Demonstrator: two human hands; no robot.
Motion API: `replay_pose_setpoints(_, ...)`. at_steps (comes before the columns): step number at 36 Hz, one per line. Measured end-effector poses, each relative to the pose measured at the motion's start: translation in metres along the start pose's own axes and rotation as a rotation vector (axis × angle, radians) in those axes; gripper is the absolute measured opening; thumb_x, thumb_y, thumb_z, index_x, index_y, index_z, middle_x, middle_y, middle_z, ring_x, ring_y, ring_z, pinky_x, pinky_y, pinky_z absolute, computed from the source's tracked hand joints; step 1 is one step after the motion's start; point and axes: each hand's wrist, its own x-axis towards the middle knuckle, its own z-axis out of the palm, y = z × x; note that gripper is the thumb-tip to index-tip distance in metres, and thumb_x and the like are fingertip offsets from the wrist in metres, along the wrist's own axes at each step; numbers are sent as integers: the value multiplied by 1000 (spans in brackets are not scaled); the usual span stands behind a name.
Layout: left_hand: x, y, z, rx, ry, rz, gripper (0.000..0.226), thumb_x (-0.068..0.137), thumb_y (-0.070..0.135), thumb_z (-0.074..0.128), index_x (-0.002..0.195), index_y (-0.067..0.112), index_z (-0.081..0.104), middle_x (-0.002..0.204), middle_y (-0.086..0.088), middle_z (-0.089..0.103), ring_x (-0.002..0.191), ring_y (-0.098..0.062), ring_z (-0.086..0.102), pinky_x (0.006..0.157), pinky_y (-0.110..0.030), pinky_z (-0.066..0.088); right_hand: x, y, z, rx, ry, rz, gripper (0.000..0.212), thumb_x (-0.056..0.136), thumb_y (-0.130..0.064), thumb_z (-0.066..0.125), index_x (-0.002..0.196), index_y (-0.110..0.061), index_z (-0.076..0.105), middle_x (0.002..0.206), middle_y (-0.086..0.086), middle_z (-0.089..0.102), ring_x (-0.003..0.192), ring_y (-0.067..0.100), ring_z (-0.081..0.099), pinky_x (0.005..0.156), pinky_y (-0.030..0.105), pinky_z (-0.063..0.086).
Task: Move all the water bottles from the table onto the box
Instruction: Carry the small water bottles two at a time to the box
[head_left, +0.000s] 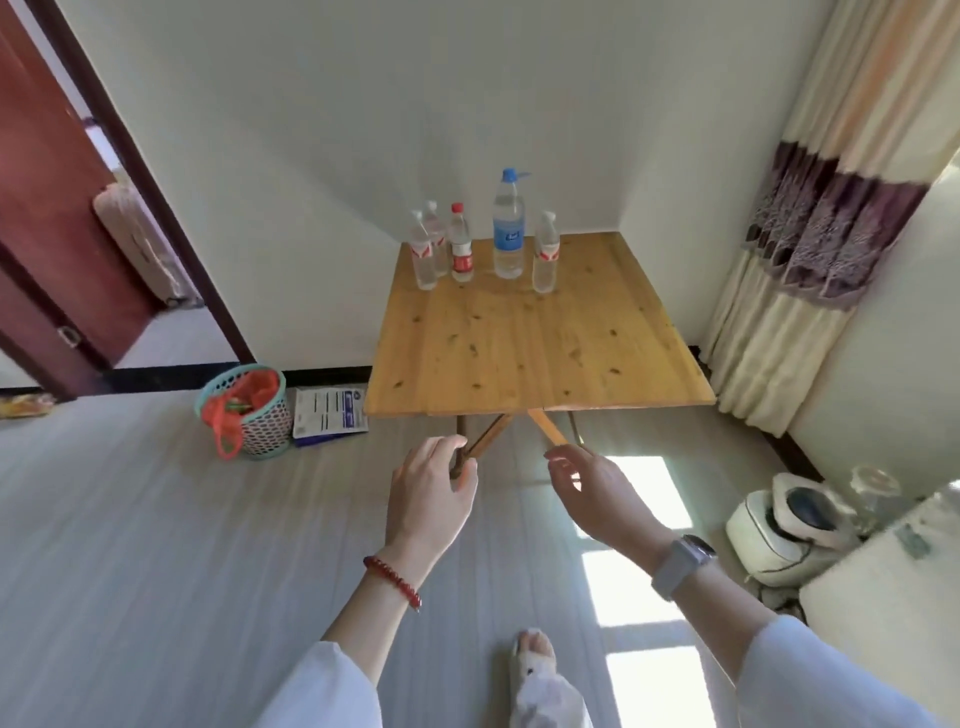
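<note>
- Five water bottles (508, 228) stand upright at the counter (535, 353) far edge, untouched.
- Left hand (431, 493) and right hand (592, 493) released, empty, reaching; box unseen.

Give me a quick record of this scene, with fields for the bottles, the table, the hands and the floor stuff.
bottles: five upright at the table's far edge; tall blue-capped bottle, red-capped bottle, three small clear ones
table: wooden table, in the corner
left hand: left hand holds nothing, short of the table
right hand: right hand holds nothing
floor: basket and flat box left of the table
</note>
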Motion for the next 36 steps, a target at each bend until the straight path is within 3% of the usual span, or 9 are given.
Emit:
replay_pose_setpoints(8,220,-35,28,28,17,-21,32,92,24,51,120,11,56,123,-4,57,114,-20,53,96,-34,44,222,20,6,52,-13,6,29,94,-19,43,117,-7,57,115,11,62,103,23,61,79,22,40)
replay_pose_setpoints(19,420,-111,72,-6,23,-141,43,92,29,50,131,11,44,131,-8,52,119,-19,50,91,-24,42,443,45,24,136,17,119,33,94,-20,44,124,-8,50,115,11,61,106,24,58,86,33,47)
replay_pose_setpoints(22,480,-133,96,-40,21,-202,56,90,32,52,138,11,32,141,-10,42,126,-24,44,90,-27,41,500,67,33,156,101,223,43,92,-23,49,131,-7,40,122,12,55,109,25,55,87,31,43)
replay_pose_setpoints(27,576,-167,137,-102,-7,-340,83,86,37,59,146,13,8,153,-14,19,138,-31,27,103,-45,38,589,100,45,184,244,399,67,87,-22,60,139,2,24,132,20,44,123,32,41,102,36,33)
replay_pose_setpoints(32,656,-197,175,-203,41,-458,102,79,41,67,146,13,-5,156,-13,5,143,-30,10,112,-46,21,665,138,58,351,331,664,97,81,-28,67,144,2,-2,152,23,10,142,32,10,114,40,17)
replay_pose_setpoints(36,703,-215,201,-271,133,-447,110,72,39,75,146,12,-1,155,-13,10,142,-29,12,111,-46,22,708,178,73,440,393,784,114,73,-35,74,144,-6,-10,152,20,3,141,35,12,111,51,29)
